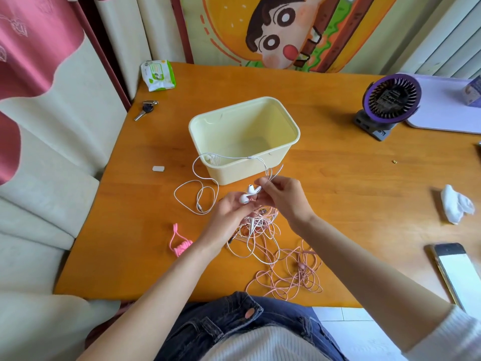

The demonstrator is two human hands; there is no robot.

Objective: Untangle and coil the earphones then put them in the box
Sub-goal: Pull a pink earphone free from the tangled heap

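Note:
A pale yellow box (286, 121) stands open on the wooden table (351, 191). Just in front of it, my left hand (231, 212) and my right hand (283, 196) hold the two white earbuds (249, 194) together above the table. The white earphone cable (197, 196) loops from my fingers across the box's near rim and onto the table at the left. Under my hands lies a tangled heap of pink and white earphone cables (270, 238), with more pink cable (294, 280) trailing toward the near edge.
A pink cable tie (179, 243) lies left of the heap. A small white cap (158, 168), keys (145, 108) and a wipes pack (157, 74) lie at the left. A purple fan (387, 102), lilac tray (447, 105), crumpled tissue (456, 204) and phone (454, 269) are right.

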